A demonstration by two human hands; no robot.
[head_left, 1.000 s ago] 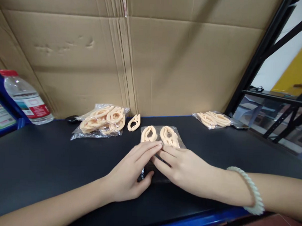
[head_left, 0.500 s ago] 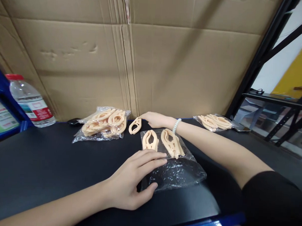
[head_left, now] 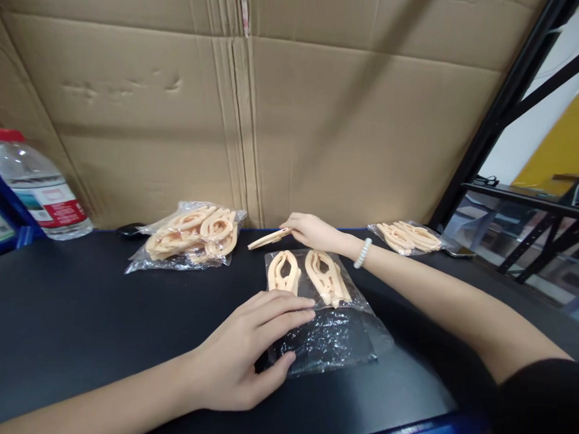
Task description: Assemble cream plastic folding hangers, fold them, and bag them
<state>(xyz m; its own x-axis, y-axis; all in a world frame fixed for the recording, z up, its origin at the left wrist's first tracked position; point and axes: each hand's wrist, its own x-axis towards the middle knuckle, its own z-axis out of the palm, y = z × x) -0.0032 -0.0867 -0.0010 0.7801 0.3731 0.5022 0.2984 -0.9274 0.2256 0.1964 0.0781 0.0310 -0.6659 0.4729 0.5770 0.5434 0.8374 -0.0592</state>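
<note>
Peach plastic clip: single piece, lifted edge-on, pinched in right hand fingertips. Clear plastic bag: lies flat, crinkled, two matching clips at its far end; left hand presses its near-left edge.

Black tabletop open at left — cardboard wall blocks behind.

Even, moderately bright indoor light, soft and from above. Cardboard wall evenly lit, with a broad soft shadow slanting across its upper right. Black table is matte and dark, no hot spots. Small glints on the crinkled plastic bag. Faint shadow under the left hand. Daylight brighter at right, near overexposed. Wide-angle stretch at the edges; slight softness on the right hand.
</note>
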